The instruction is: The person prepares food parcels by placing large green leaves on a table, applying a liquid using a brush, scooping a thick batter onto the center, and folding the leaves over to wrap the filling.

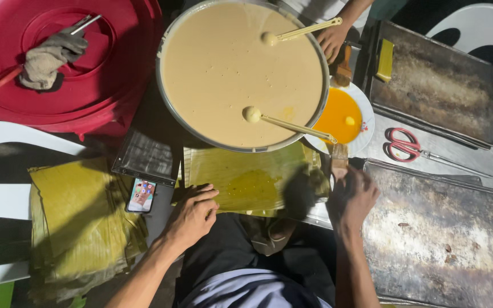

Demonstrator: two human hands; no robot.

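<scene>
Flat yellow-green banana leaf sheet (246, 179) lies at table's near edge, long side running left-right. Left hand (192, 214) presses its left corner, fingers spread. Right hand (352, 197) grips wooden-handled brush (339, 159) just past leaf's right end.

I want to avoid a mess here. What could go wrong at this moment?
1. The right hand holds a brush close to the plate of orange liquid, which sits partly under the batter basin; a knock might spill it.
2. The phone lies beside the oiled banana leaf under the left hand; grease could reach it.
</scene>
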